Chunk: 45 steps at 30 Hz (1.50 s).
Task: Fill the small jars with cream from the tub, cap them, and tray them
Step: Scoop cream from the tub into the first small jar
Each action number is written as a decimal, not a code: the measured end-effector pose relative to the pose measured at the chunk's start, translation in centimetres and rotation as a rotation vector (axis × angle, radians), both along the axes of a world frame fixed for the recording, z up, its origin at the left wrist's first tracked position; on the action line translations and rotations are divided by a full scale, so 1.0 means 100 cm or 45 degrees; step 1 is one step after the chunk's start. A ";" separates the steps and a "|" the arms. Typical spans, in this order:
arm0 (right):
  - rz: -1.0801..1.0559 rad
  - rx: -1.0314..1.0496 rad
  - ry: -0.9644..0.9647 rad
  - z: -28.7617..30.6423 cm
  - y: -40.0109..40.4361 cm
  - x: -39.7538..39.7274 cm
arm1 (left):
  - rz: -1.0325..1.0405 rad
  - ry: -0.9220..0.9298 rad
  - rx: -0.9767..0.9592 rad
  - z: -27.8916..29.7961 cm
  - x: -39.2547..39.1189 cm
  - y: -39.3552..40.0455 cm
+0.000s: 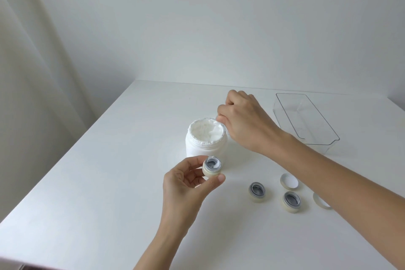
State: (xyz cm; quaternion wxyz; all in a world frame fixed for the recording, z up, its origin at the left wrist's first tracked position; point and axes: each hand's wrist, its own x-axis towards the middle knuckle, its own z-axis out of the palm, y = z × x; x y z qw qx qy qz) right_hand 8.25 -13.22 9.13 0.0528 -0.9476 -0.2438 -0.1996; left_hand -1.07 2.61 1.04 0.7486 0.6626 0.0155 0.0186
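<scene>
The left hand [188, 184] pinches a small cream-coloured round jar with a grey inner rim [212, 167], thumb across its near wall and fingertips behind, just in front of the big white plastic tub of cream [206, 138]. A smear of white cream already lies inside the jar, so filling looks barely begun. The jar seems light and rigid; holding it by the side wall, as now, keeps the mouth free, though any cream on the wall would make it slippery.

The right hand [243, 116] is curled at the tub's right rim; a sliver of something pale shows at its fingertips, but I cannot tell what it holds. The cream looks thick and sticky.

Right of the tub and nearer stand two more open jars [256, 191] [291, 200] and two white lids [289, 181] [320, 200]. The clear plastic tray [285, 103] sits farther right of the tub.
</scene>
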 end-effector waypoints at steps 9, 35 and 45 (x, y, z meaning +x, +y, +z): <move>-0.054 0.411 0.462 -0.005 0.002 0.010 | -0.020 -0.020 0.016 -0.010 0.000 -0.002; -0.322 1.183 0.804 -0.017 -0.032 -0.051 | -0.014 -0.058 -0.050 -0.014 -0.001 0.000; -0.313 1.011 0.683 -0.026 -0.037 -0.059 | -0.008 -0.063 -0.062 -0.012 -0.001 0.001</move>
